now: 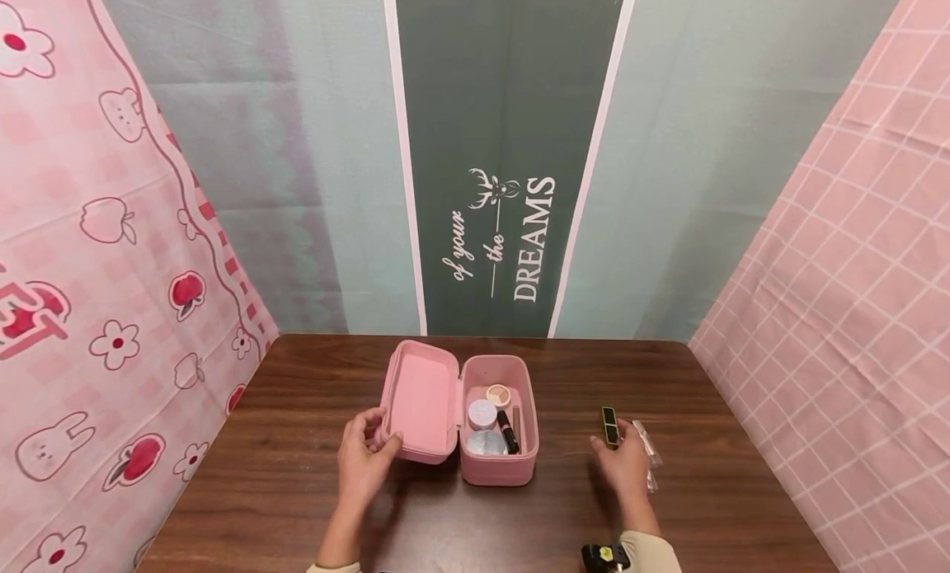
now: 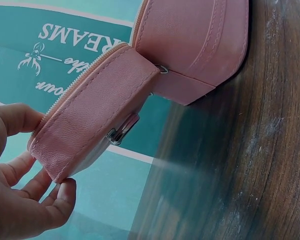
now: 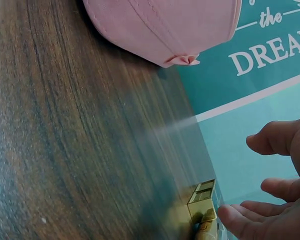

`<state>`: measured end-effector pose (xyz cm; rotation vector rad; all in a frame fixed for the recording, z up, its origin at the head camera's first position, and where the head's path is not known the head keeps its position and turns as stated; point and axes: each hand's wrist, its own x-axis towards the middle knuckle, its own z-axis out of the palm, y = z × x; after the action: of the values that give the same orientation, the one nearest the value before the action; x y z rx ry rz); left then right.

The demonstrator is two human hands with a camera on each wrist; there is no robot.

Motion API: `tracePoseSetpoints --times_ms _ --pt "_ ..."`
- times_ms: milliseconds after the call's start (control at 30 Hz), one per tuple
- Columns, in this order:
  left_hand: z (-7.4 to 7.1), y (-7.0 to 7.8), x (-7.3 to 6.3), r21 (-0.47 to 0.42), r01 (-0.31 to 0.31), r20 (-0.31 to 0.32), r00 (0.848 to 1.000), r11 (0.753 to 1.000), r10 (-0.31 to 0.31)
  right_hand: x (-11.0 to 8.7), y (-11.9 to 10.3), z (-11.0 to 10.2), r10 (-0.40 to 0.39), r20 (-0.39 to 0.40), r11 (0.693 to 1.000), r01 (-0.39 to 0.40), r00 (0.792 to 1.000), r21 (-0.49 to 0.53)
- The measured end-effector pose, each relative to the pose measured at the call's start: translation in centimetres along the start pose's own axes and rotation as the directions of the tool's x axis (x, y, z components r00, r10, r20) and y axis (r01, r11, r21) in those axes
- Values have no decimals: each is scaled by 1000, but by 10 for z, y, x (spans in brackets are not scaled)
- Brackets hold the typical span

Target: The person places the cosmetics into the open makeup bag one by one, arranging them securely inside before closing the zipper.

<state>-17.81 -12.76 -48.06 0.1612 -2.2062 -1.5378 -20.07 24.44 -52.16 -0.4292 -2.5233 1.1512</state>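
Observation:
A pink cosmetic case (image 1: 498, 472) stands on the table with its lid (image 1: 425, 396) swung out to the left. My left hand (image 1: 365, 453) grips the lid's outer edge between thumb and fingers; the left wrist view shows this hand (image 2: 27, 200) at the zipped rim. Inside the case lie a round tricolour compact (image 1: 498, 395), a lilac-lidded jar (image 1: 482, 414), a silvery round item (image 1: 486, 443) and a black tube (image 1: 508, 432). My right hand (image 1: 625, 466), its thumb and fingers apart, is beside a small black-and-gold item (image 1: 610, 425), also a gold block (image 3: 204, 200) in the right wrist view.
Clear plastic-looking pieces (image 1: 647, 445) lie on the brown wooden table (image 1: 312, 375), partly behind my right hand. A printed curtain (image 1: 512, 62) hangs behind the table, and pink cloths (image 1: 839, 309) hang at both sides.

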Motion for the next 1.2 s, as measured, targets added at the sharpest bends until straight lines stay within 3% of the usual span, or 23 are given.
tracePoseSetpoints --times_ms 267,700,1000,1200 --pt "1 1 0 5 4 2 1000 1000 -4 3 4 -1 14 11 1000 -14 1000 -21" --pt "1 0 0 7 13 8 1000 1000 -13 23 15 6 41 35 986 -34 999 -163" --pt "1 1 0 4 16 10 1000 1000 -16 37 14 9 66 115 948 -26 991 -316" --pt "0 2 1 2 27 19 999 1000 -28 43 10 9 146 151 932 -85 978 -351"
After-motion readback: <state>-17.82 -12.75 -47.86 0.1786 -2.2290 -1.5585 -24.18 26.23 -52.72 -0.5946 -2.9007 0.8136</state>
